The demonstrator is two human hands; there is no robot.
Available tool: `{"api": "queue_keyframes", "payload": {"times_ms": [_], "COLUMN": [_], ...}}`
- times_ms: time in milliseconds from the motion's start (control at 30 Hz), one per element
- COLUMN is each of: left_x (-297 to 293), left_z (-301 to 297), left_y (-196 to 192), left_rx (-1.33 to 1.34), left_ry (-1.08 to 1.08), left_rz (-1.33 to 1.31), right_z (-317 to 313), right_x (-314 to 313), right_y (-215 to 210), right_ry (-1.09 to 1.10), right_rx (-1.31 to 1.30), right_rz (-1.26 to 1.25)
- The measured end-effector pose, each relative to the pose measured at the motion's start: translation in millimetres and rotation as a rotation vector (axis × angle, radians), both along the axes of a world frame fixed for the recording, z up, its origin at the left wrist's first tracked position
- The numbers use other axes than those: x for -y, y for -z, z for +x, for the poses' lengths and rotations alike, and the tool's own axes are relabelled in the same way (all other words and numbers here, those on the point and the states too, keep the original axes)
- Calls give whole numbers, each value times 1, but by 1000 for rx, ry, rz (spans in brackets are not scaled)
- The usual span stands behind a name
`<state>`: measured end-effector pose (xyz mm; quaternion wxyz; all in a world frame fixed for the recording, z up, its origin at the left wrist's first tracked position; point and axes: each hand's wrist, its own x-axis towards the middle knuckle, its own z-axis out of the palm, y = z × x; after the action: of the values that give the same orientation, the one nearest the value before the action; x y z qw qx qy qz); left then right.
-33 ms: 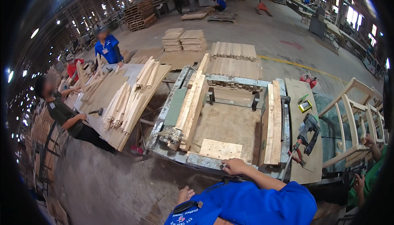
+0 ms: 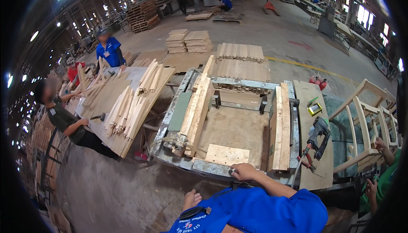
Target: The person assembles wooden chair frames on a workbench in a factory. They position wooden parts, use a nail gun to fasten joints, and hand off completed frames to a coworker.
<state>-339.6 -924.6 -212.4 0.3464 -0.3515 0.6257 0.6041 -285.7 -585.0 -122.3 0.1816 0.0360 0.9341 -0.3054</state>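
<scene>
My right hand (image 2: 244,171) is at the front rail (image 2: 212,166) of a metal clamping frame. Its fingers close around a small dark knob (image 2: 232,171) at that rail. My left hand (image 2: 192,199) hangs beside my body, nearest the frame's front left corner. Its fingers are loosely bent and apart, with nothing visible in them. Inside the frame, a pale wooden board with small holes (image 2: 227,154) lies against the front rail. Long wooden blocks line the left side (image 2: 198,116) and the right side (image 2: 281,126) of the frame.
A side board (image 2: 312,171) at right carries a black power tool (image 2: 319,135), red-handled pliers (image 2: 307,161) and a yellow tape measure (image 2: 314,109). Beyond is a wooden chair frame (image 2: 361,122) with a co-worker's hand. At left, co-workers stand around a table (image 2: 127,146) with wooden sticks (image 2: 123,114).
</scene>
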Motion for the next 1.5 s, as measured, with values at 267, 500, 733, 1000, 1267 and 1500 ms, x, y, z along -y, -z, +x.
{"api": "queue_keyframes", "payload": {"times_ms": [267, 500, 733, 1000, 1267, 1500], "left_x": [-73, -105, -102, -77, -71, -102], "left_z": [-82, -61, -52, -50, -40, -60], "left_y": [-24, -8, -9, -8, -1, 11], "left_rx": [-136, -61, -49, 90, -406, -2], "left_ry": [257, 391, 543, 223, 841, 519], "left_rz": [8, -129, -304, -295, -348, -290], "right_z": [45, 64, 27, -12, -12, -13], "right_x": [-54, -69, -71, -68, -66, -76], "right_y": [11, 32, 28, 9, 21, 28], "right_ry": [313, 306, 186, 79, 27, 46], "right_rx": [-74, -35, -33, -55, 57, 76], "right_rz": [-67, -74, -84, -111, -99, -69]}}
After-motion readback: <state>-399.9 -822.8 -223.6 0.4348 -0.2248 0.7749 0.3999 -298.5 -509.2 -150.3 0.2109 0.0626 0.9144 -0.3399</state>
